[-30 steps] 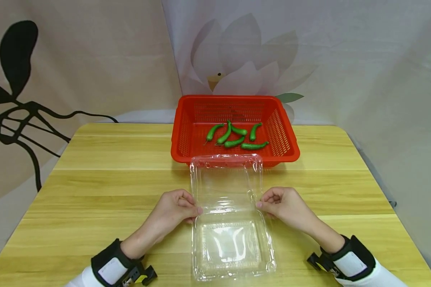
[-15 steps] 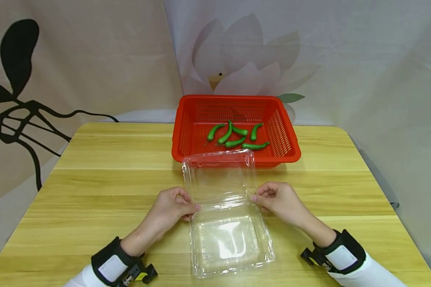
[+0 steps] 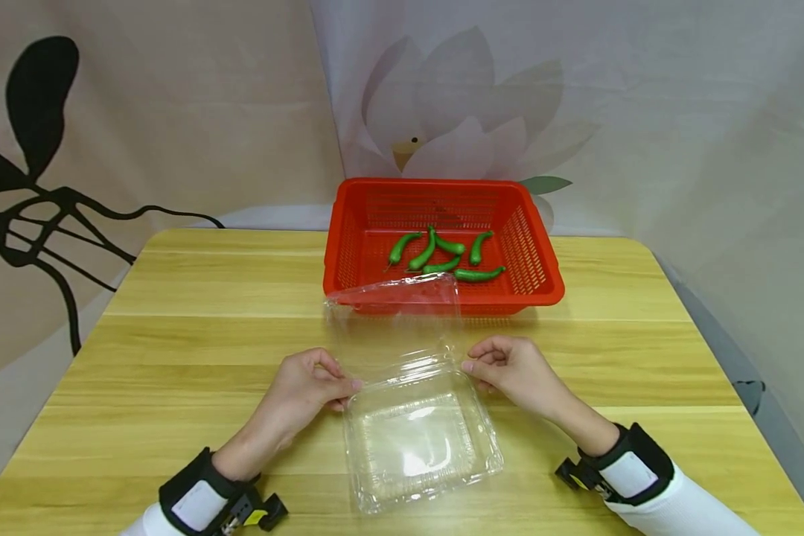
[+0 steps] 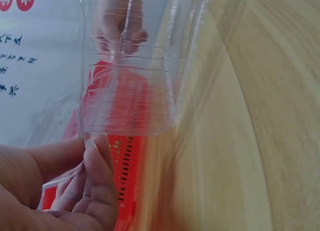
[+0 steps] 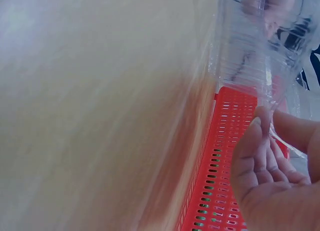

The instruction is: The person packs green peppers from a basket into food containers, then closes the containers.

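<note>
A clear plastic clamshell container (image 3: 415, 439) lies opened out in the head view, its lid half tilted up toward the back and overlapping the front of the red basket. My left hand (image 3: 308, 383) pinches its left edge near the hinge between thumb and fingers. On the opposite side my right hand (image 3: 509, 372) pinches the right edge near the hinge. Both wrist views show the pinch up close: the left hand (image 4: 75, 186) at the container's rim (image 4: 82, 106), and the right hand (image 5: 275, 166) at the other end of the see-through plastic (image 5: 245, 56).
Behind the container a red plastic basket (image 3: 335, 253) stands at the back of the wooden table (image 3: 194, 320). Several green chili peppers (image 3: 479, 275) lie inside it. A printed cloth backdrop (image 3: 241, 112) hangs behind the table.
Both hands have shifted left with the container, the right one also a little farther back. The container has turned slightly counterclockwise, its lid swinging left. Basket and peppers stay put.
</note>
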{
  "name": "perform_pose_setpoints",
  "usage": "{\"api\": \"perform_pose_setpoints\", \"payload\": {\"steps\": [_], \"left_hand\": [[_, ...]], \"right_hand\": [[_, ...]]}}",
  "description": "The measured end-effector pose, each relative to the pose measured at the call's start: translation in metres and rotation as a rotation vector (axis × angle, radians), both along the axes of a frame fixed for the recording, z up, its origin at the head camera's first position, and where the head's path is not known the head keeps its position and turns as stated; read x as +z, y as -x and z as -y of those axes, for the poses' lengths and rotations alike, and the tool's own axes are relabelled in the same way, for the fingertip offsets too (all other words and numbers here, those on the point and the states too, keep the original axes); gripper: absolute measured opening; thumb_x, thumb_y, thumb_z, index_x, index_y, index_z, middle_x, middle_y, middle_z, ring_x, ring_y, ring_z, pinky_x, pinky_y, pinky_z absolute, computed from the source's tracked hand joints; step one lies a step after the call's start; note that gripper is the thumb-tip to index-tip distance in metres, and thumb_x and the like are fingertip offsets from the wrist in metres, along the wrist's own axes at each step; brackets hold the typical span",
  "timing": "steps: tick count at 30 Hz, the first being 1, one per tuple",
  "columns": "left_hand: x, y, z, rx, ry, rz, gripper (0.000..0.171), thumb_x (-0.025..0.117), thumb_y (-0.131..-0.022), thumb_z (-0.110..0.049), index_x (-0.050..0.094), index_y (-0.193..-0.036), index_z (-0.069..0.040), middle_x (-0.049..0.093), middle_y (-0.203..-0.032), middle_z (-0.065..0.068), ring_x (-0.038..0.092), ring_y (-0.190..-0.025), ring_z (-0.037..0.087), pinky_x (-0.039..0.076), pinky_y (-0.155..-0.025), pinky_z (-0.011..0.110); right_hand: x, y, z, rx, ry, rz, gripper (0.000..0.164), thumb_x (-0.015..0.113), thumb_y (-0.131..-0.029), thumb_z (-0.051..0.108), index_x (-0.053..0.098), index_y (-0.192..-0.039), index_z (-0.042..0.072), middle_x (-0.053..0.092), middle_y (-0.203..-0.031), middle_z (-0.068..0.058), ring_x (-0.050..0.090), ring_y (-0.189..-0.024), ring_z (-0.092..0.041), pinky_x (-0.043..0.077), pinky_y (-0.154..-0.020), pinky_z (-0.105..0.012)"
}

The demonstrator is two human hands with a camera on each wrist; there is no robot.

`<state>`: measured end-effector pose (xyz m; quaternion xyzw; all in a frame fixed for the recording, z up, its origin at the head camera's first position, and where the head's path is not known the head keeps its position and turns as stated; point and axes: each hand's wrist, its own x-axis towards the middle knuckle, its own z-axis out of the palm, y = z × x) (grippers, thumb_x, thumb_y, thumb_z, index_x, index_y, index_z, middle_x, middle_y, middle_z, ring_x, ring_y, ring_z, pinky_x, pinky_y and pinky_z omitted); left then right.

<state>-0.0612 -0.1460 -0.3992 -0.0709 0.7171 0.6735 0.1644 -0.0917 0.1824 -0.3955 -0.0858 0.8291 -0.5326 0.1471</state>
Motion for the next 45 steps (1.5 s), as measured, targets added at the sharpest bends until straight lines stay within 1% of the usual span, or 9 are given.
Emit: {"api": "perform_pose_setpoints", "payload": {"steps": [5,10,15,19,23,26,31,39,45], "left_hand": [[-0.001,0.001,0.003,0.018,0.003,0.004,0.027,0.082,-0.088,0.002,0.056,-0.092,0.004,0.076,-0.083,0.018,0.069,-0.067,0.021,0.06,-0.06,0.03],[-0.002,0.002,0.006,0.022,0.001,-0.004,0.028,0.082,-0.088,0.003,0.055,-0.091,0.004,0.076,-0.084,0.019,0.069,-0.067,0.022,0.059,-0.06,0.03],[-0.002,0.003,0.009,0.036,0.005,0.001,0.027,0.081,-0.087,0.005,0.055,-0.092,0.004,0.076,-0.085,0.019,0.07,-0.068,0.023,0.059,-0.061,0.029],[-0.002,0.003,0.01,0.033,0.0,-0.008,0.026,0.081,-0.088,0.005,0.055,-0.092,0.004,0.076,-0.084,0.019,0.069,-0.067,0.022,0.059,-0.06,0.029],[-0.003,0.003,0.011,0.026,0.0,-0.018,0.026,0.081,-0.088,0.004,0.056,-0.092,0.004,0.075,-0.083,0.018,0.068,-0.067,0.021,0.058,-0.06,0.03],[-0.003,0.003,0.011,0.028,0.008,-0.019,0.026,0.081,-0.088,0.004,0.056,-0.093,0.003,0.075,-0.083,0.017,0.068,-0.067,0.021,0.058,-0.061,0.03],[-0.003,0.002,0.012,0.022,0.009,-0.034,0.026,0.081,-0.088,0.004,0.055,-0.093,0.004,0.075,-0.082,0.016,0.068,-0.067,0.021,0.059,-0.062,0.03],[-0.001,0.003,0.011,0.017,0.023,-0.044,0.027,0.082,-0.088,0.003,0.056,-0.093,0.004,0.076,-0.084,0.019,0.068,-0.067,0.021,0.059,-0.062,0.03],[-0.001,0.003,0.011,0.015,0.018,-0.04,0.026,0.081,-0.088,0.004,0.056,-0.093,0.004,0.076,-0.084,0.02,0.069,-0.068,0.022,0.06,-0.063,0.03]], "right_hand": [[-0.001,0.0,-0.001,-0.001,-0.011,0.008,0.019,0.078,-0.096,0.014,0.072,-0.103,-0.003,0.073,-0.083,-0.007,0.071,-0.069,-0.028,0.059,-0.06,-0.032],[0.0,0.002,-0.004,-0.018,-0.052,-0.002,0.016,0.078,-0.096,0.013,0.073,-0.099,-0.001,0.072,-0.081,-0.013,0.07,-0.069,-0.03,0.058,-0.058,-0.032],[0.007,0.005,-0.01,-0.026,-0.076,-0.062,0.014,0.073,-0.099,0.011,0.072,-0.1,-0.003,0.072,-0.084,-0.017,0.069,-0.07,-0.033,0.058,-0.057,-0.035],[0.021,0.012,-0.014,-0.021,-0.086,-0.139,0.013,0.072,-0.1,0.009,0.072,-0.101,-0.003,0.071,-0.084,-0.015,0.069,-0.072,-0.037,0.057,-0.057,-0.033],[0.042,0.023,-0.02,-0.025,-0.111,-0.22,0.011,0.072,-0.1,0.011,0.073,-0.101,0.0,0.071,-0.084,-0.009,0.07,-0.073,-0.029,0.056,-0.061,-0.029],[0.059,0.035,-0.024,-0.041,-0.144,-0.268,0.014,0.072,-0.101,0.016,0.074,-0.104,0.003,0.073,-0.088,-0.008,0.07,-0.075,-0.023,0.057,-0.065,-0.029],[0.083,0.059,-0.027,-0.04,-0.208,-0.323,0.021,0.071,-0.102,0.025,0.073,-0.109,0.006,0.074,-0.094,-0.011,0.068,-0.081,-0.026,0.055,-0.066,-0.028],[0.098,0.086,-0.025,0.025,-0.368,-0.408,0.023,0.068,-0.102,0.027,0.072,-0.11,0.006,0.072,-0.097,-0.008,0.062,-0.085,-0.024,0.05,-0.074,-0.038],[0.103,0.101,-0.022,0.055,-0.461,-0.397,0.026,0.069,-0.101,0.028,0.071,-0.114,0.005,0.073,-0.106,-0.009,0.064,-0.091,-0.026,0.05,-0.08,-0.043]]}}
